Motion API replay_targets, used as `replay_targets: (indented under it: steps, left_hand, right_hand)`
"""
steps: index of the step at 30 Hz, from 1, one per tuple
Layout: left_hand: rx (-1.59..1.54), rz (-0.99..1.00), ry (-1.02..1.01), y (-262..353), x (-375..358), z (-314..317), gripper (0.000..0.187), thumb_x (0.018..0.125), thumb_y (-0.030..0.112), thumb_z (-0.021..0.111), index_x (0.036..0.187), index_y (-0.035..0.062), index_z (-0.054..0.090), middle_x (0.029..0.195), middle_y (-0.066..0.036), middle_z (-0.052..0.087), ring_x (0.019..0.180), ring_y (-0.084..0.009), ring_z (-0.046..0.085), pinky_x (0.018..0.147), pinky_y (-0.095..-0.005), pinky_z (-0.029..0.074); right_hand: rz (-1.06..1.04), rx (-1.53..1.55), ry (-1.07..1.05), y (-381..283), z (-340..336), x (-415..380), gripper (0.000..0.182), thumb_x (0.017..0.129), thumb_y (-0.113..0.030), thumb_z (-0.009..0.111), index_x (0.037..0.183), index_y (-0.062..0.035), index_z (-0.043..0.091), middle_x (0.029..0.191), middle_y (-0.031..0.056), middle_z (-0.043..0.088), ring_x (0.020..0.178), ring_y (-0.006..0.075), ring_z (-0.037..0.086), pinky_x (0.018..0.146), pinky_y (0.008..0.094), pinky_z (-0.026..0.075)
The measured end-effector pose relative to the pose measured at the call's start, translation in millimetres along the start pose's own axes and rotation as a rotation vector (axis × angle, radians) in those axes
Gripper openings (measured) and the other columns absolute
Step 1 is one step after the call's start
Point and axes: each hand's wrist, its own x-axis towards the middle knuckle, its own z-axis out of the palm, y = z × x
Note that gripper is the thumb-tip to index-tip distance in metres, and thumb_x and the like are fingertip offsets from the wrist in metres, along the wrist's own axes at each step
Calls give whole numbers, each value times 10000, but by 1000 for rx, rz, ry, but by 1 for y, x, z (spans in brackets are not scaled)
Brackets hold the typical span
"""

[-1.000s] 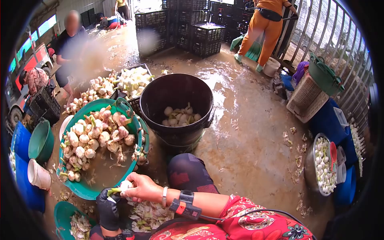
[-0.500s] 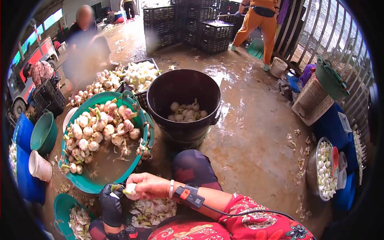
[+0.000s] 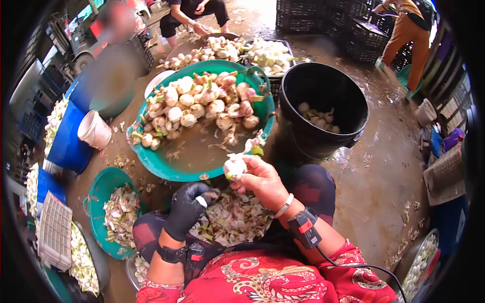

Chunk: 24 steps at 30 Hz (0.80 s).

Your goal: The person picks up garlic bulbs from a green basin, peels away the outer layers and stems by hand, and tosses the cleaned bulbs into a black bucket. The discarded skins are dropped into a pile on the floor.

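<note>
My right hand [image 3: 262, 183] grips a garlic bulb [image 3: 235, 166], with peeled-back skin and a bit of green stem at its far side. My left hand [image 3: 186, 212], in a black glove, is closed just left of it, apart from the bulb. A small white piece shows at its fingers; I cannot make out what it is. Below both hands lies a heap of garlic skins [image 3: 233, 214] in my lap area. Directly ahead, a green tub [image 3: 156, 169] holds unpeeled garlic bulbs [image 3: 187, 101]. A black bucket [image 3: 298, 126] with white bulbs [image 3: 321, 120] inside stands to its right.
A green basin [image 3: 96, 222] of skins sits at left, near a white bucket [image 3: 94, 130] and blue tubs [image 3: 70, 134]. A crate of pale garlic [image 3: 268, 56] stands behind the green tub. One person [image 3: 194, 15] crouches beyond; another [image 3: 409, 40] stands by black crates [image 3: 361, 43].
My hands have separated; the right has lifted the garlic bulb forward, away from the gloved left hand. The view has swung left and down, so surroundings appear further right.
</note>
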Motion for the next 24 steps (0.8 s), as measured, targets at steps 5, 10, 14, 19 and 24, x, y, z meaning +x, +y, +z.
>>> replay_targets:
  steps: [5, 10, 14, 19, 24]
  left_hand:
    - [-161, 323, 117, 23, 9, 22, 287, 789, -24, 674, 1068, 9, 614, 1024, -65, 627, 937, -131, 595, 808, -274, 499]
    - [-267, 216, 112, 20, 12, 8, 222, 819, -57, 624, 1031, 10, 636, 1037, -75, 658, 990, -156, 606, 886, -290, 480]
    - [-275, 174, 25, 25, 12, 5, 167, 847, -26, 616, 1008, 10, 641, 1031, -77, 663, 940, -137, 614, 828, -275, 498]
    - [-300, 41, 3, 21, 13, -1, 145, 857, 27, 628, 1000, 5, 630, 992, -75, 666, 871, -130, 620, 778, -265, 502]
    - [-679, -7, 136, 4, 23, -8, 140, 887, 57, 585, 1011, 2, 621, 989, -89, 668, 897, -155, 631, 799, -285, 513]
  right_hand:
    - [-226, -123, 22, 19, 22, 1, 388, 844, 29, 604, 1214, -14, 500, 1043, 63, 626, 850, 118, 616, 692, 241, 516]
    - [286, 303, -186, 3, 8, -5, 348, 895, -175, 610, 1198, -35, 511, 1075, 90, 623, 949, 172, 633, 777, 315, 529]
    - [412, 469, -248, 4, 10, -2, 330, 908, -251, 605, 1177, -68, 550, 1055, 78, 617, 959, 165, 608, 818, 359, 498]
    - [179, 209, -30, 8, 23, 14, 163, 930, -177, 580, 1062, -80, 594, 855, -10, 625, 748, 128, 604, 667, 265, 487]
    - [-434, -666, 188, -4, 35, 8, 78, 861, -60, 608, 804, -10, 594, 690, 85, 562, 631, 201, 569, 584, 308, 455]
